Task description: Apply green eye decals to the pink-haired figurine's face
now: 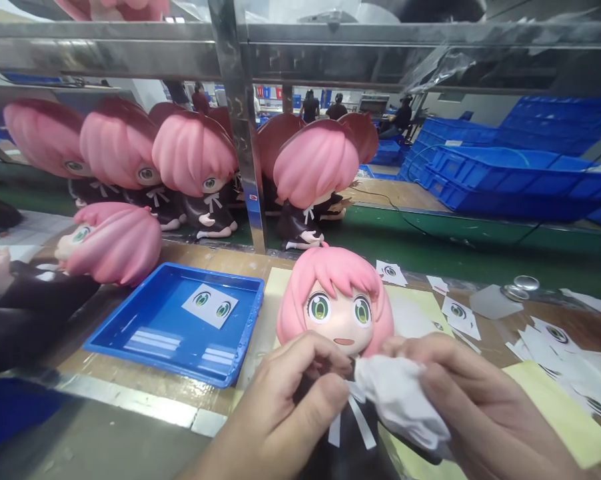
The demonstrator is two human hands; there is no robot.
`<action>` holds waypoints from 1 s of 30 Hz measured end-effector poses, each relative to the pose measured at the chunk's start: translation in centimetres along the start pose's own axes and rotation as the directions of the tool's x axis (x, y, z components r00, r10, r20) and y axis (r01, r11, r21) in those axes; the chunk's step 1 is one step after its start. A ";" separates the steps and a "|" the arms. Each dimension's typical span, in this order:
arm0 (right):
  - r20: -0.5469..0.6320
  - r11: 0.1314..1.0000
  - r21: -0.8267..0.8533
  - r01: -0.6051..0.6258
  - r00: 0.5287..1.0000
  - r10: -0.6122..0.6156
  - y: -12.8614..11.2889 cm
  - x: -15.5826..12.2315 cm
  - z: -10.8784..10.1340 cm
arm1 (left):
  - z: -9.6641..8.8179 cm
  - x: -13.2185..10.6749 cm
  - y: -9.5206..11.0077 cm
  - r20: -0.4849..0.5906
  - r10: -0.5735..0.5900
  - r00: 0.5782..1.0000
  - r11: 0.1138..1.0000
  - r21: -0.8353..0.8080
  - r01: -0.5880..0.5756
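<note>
Fingers of the left hand grip a pink-haired doll at its neck. Right hand fingers pinch a white cloth against its collar. Left of them, a blue tray sits on the surface.

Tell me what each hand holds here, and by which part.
The left hand grips the pink-haired figure at its dark body below the chin; the right hand holds a crumpled white cloth against it.

Doll: pink hair, green eyes, black dress. Tray at 9 o'clock: blue. Cloth: white.
</note>
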State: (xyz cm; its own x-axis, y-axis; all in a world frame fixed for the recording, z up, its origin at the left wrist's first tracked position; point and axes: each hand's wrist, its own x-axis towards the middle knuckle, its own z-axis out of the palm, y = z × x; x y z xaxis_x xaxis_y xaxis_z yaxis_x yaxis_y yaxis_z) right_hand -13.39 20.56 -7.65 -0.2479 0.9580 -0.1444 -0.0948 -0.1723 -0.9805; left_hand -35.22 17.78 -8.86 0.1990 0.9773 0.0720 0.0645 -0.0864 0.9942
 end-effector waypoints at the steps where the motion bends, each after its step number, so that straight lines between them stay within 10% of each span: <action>1: 0.012 1.000 0.020 -0.016 1.000 0.016 -0.3 0.4 1.2 | 0.0 0.1 0.3 0.020 -0.006 1.000 0.999 -0.048 0.007; 7: -0.058 0.993 -0.038 0.112 0.992 -0.115 -0.7 1.0 5.4 | -0.2 1.0 0.7 -0.008 -0.121 0.993 0.955 -0.275 0.114; 14: -0.039 0.996 0.009 0.094 0.995 -0.093 -0.3 0.7 6.2 | -0.9 1.4 -0.2 -0.068 -0.133 0.989 0.705 -0.707 0.046; 21: 0.113 0.929 0.284 -0.238 0.970 0.214 -0.4 1.6 7.0 | -0.7 0.6 0.9 -0.305 -0.042 0.951 0.750 -0.638 -0.172; 30: 0.354 0.955 0.096 -0.282 0.906 0.232 -0.8 0.0 7.4 | 0.1 -1.7 1.3 -0.471 0.100 0.877 0.895 -0.343 -0.286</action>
State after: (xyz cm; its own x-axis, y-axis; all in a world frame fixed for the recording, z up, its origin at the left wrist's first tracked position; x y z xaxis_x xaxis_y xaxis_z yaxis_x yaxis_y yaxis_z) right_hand -20.47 19.04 -5.85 -0.5877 0.7469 -0.3111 -0.1130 -0.4565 -0.8825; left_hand -35.40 16.03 -7.70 -0.2794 0.9391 0.2001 -0.3344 -0.2905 0.8965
